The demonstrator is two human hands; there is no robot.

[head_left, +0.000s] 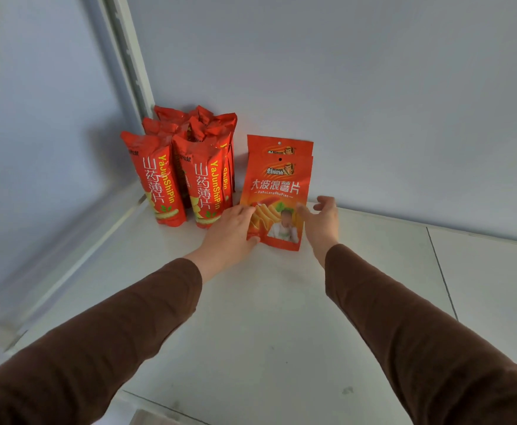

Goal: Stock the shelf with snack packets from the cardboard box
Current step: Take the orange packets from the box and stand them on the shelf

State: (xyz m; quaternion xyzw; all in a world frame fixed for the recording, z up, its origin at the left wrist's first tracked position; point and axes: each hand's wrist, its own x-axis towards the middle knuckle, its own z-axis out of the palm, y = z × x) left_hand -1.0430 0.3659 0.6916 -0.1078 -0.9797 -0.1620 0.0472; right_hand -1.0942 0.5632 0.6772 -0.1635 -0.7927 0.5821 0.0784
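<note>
An orange flat snack packet (277, 191) stands upright on the white shelf (251, 317), with a second like packet (280, 147) right behind it, against the back wall. My left hand (231, 233) rests on the front packet's lower left edge, thumb under its corner. My right hand (321, 220) is at the packet's lower right edge, fingers spread, thumb touching it. Left of them stand several tall red snack packets (186, 167) in rows in the shelf's back left corner. The cardboard box is out of view.
A white upright post (131, 56) with slots runs up at the back left corner. The pale back wall (373, 102) stands close behind the packets. A seam (441, 271) in the shelf board runs at the right. Bare shelf surface lies in front and to the right.
</note>
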